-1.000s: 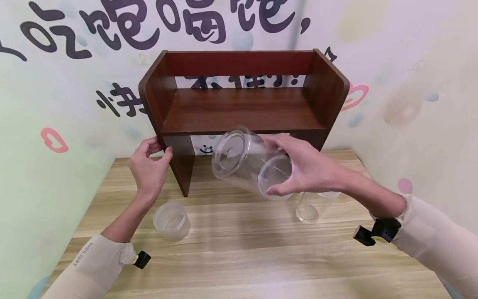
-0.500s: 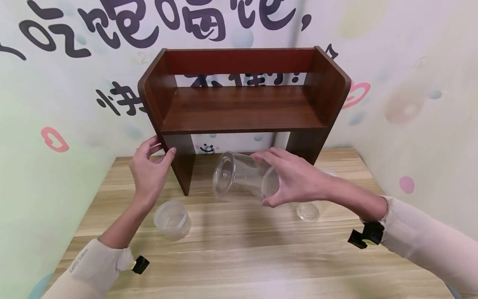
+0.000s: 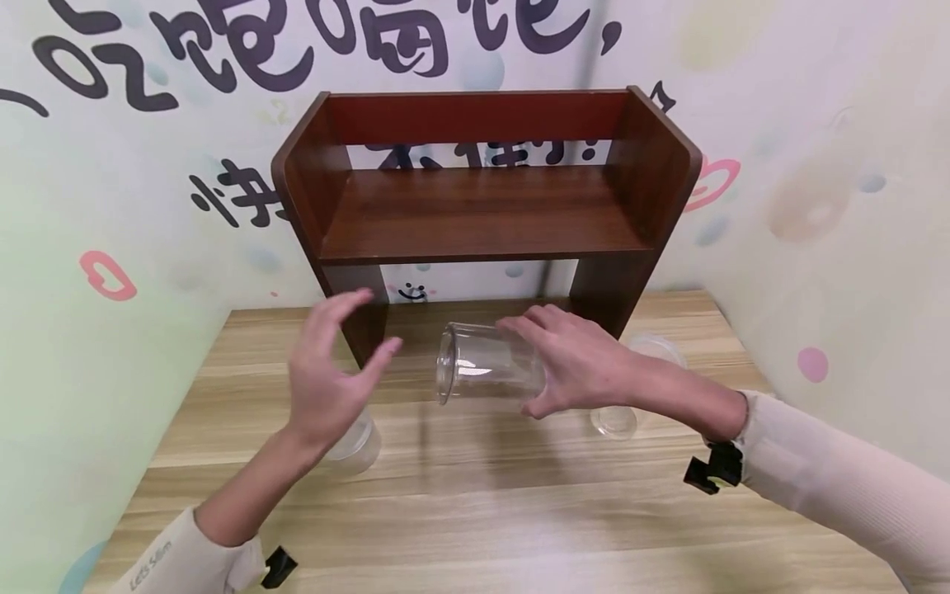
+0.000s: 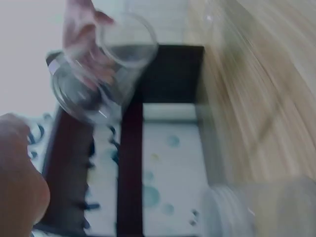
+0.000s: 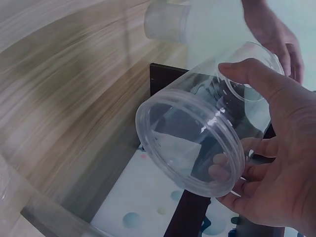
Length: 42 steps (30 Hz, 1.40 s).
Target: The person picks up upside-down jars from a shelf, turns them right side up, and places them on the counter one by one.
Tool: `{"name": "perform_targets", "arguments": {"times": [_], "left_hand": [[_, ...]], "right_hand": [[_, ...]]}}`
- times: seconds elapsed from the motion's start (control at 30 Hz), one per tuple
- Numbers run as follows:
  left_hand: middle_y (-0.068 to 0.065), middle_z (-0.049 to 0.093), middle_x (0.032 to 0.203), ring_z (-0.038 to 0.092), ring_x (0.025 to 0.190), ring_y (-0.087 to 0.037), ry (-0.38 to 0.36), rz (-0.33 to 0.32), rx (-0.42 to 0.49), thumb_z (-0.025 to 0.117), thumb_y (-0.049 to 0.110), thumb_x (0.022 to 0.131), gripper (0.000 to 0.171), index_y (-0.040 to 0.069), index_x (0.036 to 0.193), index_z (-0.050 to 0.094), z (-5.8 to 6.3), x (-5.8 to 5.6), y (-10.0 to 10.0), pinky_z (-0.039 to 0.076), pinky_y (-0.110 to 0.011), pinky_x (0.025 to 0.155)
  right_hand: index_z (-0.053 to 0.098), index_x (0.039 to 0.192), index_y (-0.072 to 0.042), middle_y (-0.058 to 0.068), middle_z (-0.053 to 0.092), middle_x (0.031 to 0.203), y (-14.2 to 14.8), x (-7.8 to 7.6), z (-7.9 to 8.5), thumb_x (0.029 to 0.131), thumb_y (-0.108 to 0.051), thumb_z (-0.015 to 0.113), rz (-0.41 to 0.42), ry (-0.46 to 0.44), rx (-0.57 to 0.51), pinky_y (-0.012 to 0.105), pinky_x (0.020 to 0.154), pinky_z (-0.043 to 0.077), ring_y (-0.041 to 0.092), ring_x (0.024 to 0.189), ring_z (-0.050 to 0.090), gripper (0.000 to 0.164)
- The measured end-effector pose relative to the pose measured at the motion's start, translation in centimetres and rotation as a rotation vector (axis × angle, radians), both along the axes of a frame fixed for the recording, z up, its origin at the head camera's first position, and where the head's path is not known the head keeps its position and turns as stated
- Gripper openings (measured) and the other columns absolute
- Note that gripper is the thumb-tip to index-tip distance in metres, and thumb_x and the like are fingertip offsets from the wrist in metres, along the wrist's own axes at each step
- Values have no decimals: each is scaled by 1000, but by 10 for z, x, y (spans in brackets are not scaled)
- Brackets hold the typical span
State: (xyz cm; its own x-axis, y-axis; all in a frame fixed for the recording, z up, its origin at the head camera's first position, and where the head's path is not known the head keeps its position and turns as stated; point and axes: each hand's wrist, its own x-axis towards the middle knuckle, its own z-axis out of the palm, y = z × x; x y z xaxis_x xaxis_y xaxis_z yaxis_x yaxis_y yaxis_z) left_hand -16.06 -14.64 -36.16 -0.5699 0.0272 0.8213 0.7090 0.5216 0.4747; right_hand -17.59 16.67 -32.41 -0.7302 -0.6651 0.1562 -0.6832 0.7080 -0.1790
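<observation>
My right hand (image 3: 582,359) holds a clear plastic jar (image 3: 486,363) around its body, lying nearly level above the table in front of the shelf. In the right wrist view its thumb lies over the top of the jar (image 5: 190,143) and the other fingers curl beneath. My left hand (image 3: 330,371) hangs in the air to the left of the jar, apart from it, with thumb and fingers spread and nothing between them. Below the left hand stands a small clear tub (image 3: 359,450), partly hidden by that hand.
A dark brown wooden shelf (image 3: 482,210) stands at the back of the wood-grain table (image 3: 475,520), against a wall with large black writing. Behind my right forearm is another clear container (image 3: 656,348), partly hidden by the arm.
My left hand has let go of the shelf's left side panel and moved right and down toward the jar. The jar in my right hand has come lower and turned more level.
</observation>
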Motion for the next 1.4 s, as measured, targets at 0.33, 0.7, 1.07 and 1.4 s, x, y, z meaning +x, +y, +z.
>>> {"name": "perform_targets", "arguments": {"times": [0.33,0.7,1.07,1.4], "left_hand": [[-8,57,153,56,140,-28,-293,-88,-624,92,50,79,87,7,147,59,17,10,40,59,-50,103],[-11,59,153,56,140,-32,-432,-12,-904,89,63,76,100,9,152,55,13,5,70,45,-47,120],[-15,64,145,64,130,-34,-375,0,-943,96,57,69,106,3,150,54,9,3,78,63,-48,95],[-11,67,139,66,126,-31,-407,10,-873,97,58,67,100,8,145,59,1,3,74,66,-48,78]], "right_hand": [[58,145,-7,10,66,120,-6,0,-9,61,-46,95,-7,133,140,44,89,60,29,106,62,100],[59,143,-6,11,66,124,-13,4,-12,57,-50,98,-36,202,239,48,98,58,32,113,62,104],[62,139,-3,12,67,125,-15,5,-13,56,-49,98,-13,266,233,46,96,58,32,116,62,101],[62,142,-3,10,69,131,-9,2,-16,62,-50,98,53,259,180,47,107,54,32,122,62,99]]}}
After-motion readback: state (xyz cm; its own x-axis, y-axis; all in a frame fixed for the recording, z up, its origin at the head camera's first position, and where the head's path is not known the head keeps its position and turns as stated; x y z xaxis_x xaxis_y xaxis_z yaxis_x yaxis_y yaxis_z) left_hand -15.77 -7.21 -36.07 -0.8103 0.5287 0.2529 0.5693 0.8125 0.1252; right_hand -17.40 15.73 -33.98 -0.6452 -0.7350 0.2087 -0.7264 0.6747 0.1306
